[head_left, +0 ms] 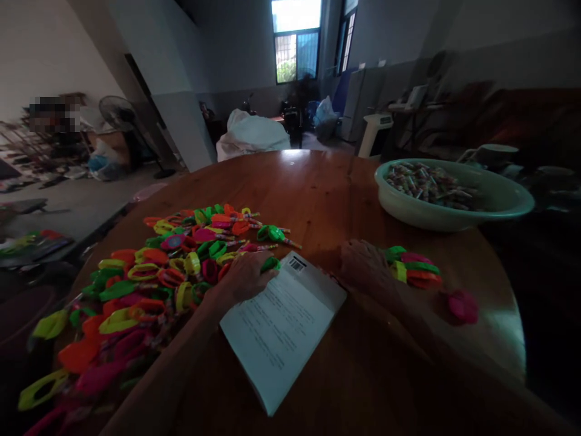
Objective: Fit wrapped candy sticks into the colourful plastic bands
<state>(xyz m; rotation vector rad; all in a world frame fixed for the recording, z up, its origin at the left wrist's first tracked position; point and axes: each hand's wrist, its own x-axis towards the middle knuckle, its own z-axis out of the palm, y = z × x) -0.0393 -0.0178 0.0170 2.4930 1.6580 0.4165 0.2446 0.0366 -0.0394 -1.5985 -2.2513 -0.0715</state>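
Observation:
My left hand (245,277) is closed, thumb and fingers around a green plastic toy piece (271,264), above the top left edge of a white printed pad or stack of sheets (281,327) with a barcode. My right hand (365,263) is right of the pad's top corner, low over the table, its fingers curled; what they hold, if anything, is too dark to make out. Left of my left hand spreads a heap of neon plastic toy pieces (172,278), several with candy-like sticks. Beyond my right wrist lie several loop-shaped pieces (415,269) and a pink piece (463,306).
A pale green basin (454,218) with many small wrapped sticks (426,184) stands at the back right of the round wooden table (313,194). Behind the table are a large white sack (256,133) and a standing fan (120,112).

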